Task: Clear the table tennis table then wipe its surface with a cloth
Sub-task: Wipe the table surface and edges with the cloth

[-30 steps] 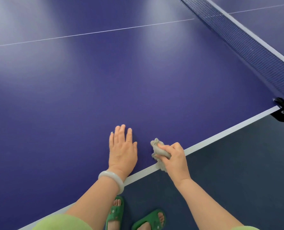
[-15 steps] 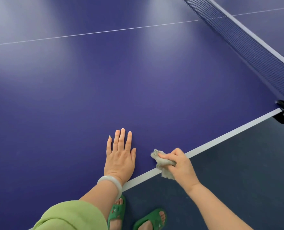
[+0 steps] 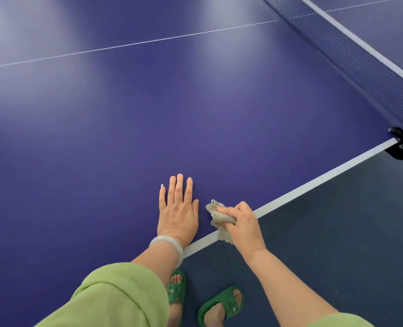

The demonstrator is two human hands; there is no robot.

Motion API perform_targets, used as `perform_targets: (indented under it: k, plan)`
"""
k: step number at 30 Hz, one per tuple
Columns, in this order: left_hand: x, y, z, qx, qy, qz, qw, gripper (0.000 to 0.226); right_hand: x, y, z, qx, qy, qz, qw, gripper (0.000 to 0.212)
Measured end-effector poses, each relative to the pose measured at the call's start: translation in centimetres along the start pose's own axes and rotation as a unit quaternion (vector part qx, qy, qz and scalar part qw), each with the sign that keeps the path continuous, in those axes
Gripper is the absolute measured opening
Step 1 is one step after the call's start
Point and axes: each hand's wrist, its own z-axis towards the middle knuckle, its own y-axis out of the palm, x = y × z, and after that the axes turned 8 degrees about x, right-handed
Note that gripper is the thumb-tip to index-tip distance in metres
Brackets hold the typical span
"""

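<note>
My right hand point(image 3: 241, 224) grips the cloth point(image 3: 219, 217), bunched on the table point(image 3: 195, 114) at its near white edge. It looks soft, light and limp, so I'd grip the wad firmly. My left hand point(image 3: 178, 214) lies flat, fingers straight, just beside.

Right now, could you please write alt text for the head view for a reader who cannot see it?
The right hand grips a crumpled cloth at the near edge of a blue table tennis table; the left hand rests flat beside it.
</note>
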Motion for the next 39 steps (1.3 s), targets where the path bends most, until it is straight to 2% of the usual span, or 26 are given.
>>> perform_targets:
  k: [3,5,11,15,18,22,31,39]
  plan:
    - [0.0,-0.1,0.0,-0.008,0.003,0.006,1.0,0.061,1.4,-1.6,-2.3,-0.058,0.061,0.063,0.994,0.017]
    - [0.1,-0.5,0.0,-0.016,-0.001,0.005,1.0,0.061,2.6,-3.1,-3.8,-0.07,0.104,0.077,0.989,0.017]
    - [4.2,-3.5,0.9,-0.079,-0.032,0.006,0.996,0.058,6.4,-8.7,-5.9,-0.012,0.174,0.096,0.98,0.023]
    - [10.5,-4.4,0.1,-0.073,0.082,-0.015,0.994,0.037,8.9,-12.8,-6.2,0.016,0.183,0.124,0.975,0.023]
    - [17.4,-4.5,-1.6,-0.063,0.15,-0.052,0.985,0.03,11.9,-17.4,-7.2,0.036,0.185,0.131,0.973,0.022]
    - [28.8,-4.5,-4.6,-0.102,0.234,-0.069,0.964,0.029,18.3,-25.8,-10.2,0.09,0.212,0.13,0.964,0.021]
    - [52.9,-5.2,-10.0,-0.127,0.371,-0.088,0.916,0.028,32.1,-44.1,-18.0,0.258,0.29,0.13,0.912,0.016]
    - [67.9,-5.0,-7.9,-0.152,0.431,-0.062,0.887,0.031,39.6,-53.2,-16.2,0.281,0.307,0.123,0.901,0.014]
